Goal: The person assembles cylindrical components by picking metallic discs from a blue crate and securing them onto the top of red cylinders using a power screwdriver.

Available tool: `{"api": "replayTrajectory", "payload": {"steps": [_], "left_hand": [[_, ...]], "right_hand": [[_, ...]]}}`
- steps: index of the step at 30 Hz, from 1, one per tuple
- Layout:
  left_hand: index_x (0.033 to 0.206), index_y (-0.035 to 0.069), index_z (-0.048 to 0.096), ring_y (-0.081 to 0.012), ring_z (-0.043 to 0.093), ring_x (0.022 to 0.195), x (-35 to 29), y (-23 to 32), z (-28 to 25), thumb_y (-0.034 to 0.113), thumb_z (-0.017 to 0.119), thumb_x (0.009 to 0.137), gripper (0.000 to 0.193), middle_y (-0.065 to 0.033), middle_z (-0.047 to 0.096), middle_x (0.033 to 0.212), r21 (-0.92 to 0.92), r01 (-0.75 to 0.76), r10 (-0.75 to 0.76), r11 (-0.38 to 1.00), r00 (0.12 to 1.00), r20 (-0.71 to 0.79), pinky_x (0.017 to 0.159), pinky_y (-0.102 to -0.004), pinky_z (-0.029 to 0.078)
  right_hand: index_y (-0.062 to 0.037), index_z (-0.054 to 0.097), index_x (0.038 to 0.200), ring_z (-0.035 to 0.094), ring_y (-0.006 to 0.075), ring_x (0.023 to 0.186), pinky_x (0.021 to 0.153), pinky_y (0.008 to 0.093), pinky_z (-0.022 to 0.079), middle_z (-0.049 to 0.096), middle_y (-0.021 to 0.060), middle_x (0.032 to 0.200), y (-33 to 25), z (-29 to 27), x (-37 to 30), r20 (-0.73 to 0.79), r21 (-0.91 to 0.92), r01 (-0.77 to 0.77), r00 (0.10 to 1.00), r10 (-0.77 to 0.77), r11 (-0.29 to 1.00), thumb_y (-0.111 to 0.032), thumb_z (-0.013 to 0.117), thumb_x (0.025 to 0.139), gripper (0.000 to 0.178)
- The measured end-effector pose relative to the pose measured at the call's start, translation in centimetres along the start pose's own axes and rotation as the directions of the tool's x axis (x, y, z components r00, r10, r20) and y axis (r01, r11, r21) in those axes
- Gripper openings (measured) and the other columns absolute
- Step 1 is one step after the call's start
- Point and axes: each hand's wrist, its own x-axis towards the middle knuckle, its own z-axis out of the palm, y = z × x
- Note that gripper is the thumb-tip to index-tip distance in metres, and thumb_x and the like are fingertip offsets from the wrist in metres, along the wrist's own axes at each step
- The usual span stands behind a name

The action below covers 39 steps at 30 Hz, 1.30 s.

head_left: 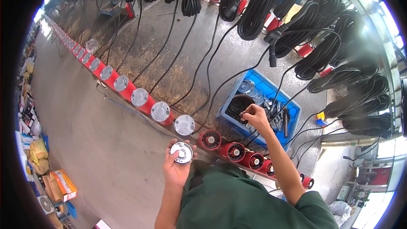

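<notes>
My left hand [176, 170] grips a round silver metal end cap [183, 153] with a raised ring in its middle, close to my body. To the right, my right hand [257, 118] reaches over a dark round bowl [240, 97] with its thumb and fingers pinched together. What they pinch, if anything, is too small to name. The bowl stands inside a blue plastic crate [257, 74]. Silver caps [245, 86] and other metal parts lie there too. Just ahead of my left hand, a red cylindrical housing [210, 139] shows its uncovered end, with black fins inside.
A long row of red housings with silver caps [160, 111] runs to the far left along the bench edge. More uncapped red housings [236, 151] continue rightward. Coiled black cables [263, 12] hang overhead, their cords crossing the grey bench [186, 51]. Cardboard boxes [62, 184] stand lower left.
</notes>
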Motion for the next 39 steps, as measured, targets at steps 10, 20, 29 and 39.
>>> {"api": "replayTrajectory", "payload": {"steps": [10, 20, 29, 39], "left_hand": [[0.143, 0.012, 0.051, -0.047, 0.066, 0.127, 0.6, 0.2, -0.5, 0.009, 0.063, 0.1, 0.045, -0.0276, 0.062, 0.142, 0.03, 0.069, -0.067, 0.997, 0.995, -0.069, 0.104, -0.058, 0.058], [0.142, 0.011, 0.052, -0.0434, 0.067, 0.128, 0.5, 0.2, 0.3, 0.006, 0.061, 0.099, 0.044, -0.0215, 0.065, 0.14, 0.113, 0.19, -0.176, 0.975, 0.977, -0.124, 0.104, -0.0561, 0.06], [0.143, 0.013, 0.051, -0.0458, 0.067, 0.126, 0.3, -0.3, 0.7, 0.008, 0.062, 0.1, 0.044, -0.0237, 0.065, 0.138, 0.148, 0.199, -0.178, 0.969, 0.974, -0.143, 0.102, -0.0559, 0.06], [0.144, 0.012, 0.05, -0.0424, 0.07, 0.125, 0.8, -1.0, 1.3, 0.006, 0.063, 0.1, 0.046, -0.0208, 0.067, 0.137, 0.155, 0.202, -0.189, 0.967, 0.977, -0.097, 0.101, -0.0532, 0.062]], "right_hand": [[0.0042, 0.075, 0.112, 0.078, 0.0142, 0.088, 0.065, 0.0254, 0.057, 0.081, 0.0088, 0.098, -3.1, 5.1, -8.4, -0.075, 0.11, 0.046, 0.996, -0.038, 0.993, -0.007, 0.074, 0.104, 0.014], [-0.0049, 0.075, 0.11, 0.072, 0.0325, 0.101, 0.084, 0.0414, 0.061, 0.077, 0.0115, 0.111, -2.6, 10.9, -10.0, 0.145, -0.427, 0.656, 0.729, -0.669, 0.623, -0.008, 0.087, 0.079, 0.033], [-0.0042, 0.073, 0.117, 0.072, 0.0345, 0.099, 0.086, 0.0441, 0.059, 0.075, 0.0129, 0.109, -1.6, 11.4, -9.7, 0.14, -0.372, 0.667, 0.728, -0.671, 0.646, -0.007, 0.087, 0.077, 0.042], [-0.005, 0.07, 0.118, 0.069, 0.0343, 0.099, 0.085, 0.0444, 0.059, 0.073, 0.0126, 0.111, -1.6, 11.5, -9.3, 0.154, -0.365, 0.679, 0.719, -0.678, 0.637, -0.008, 0.086, 0.075, 0.046]]}}
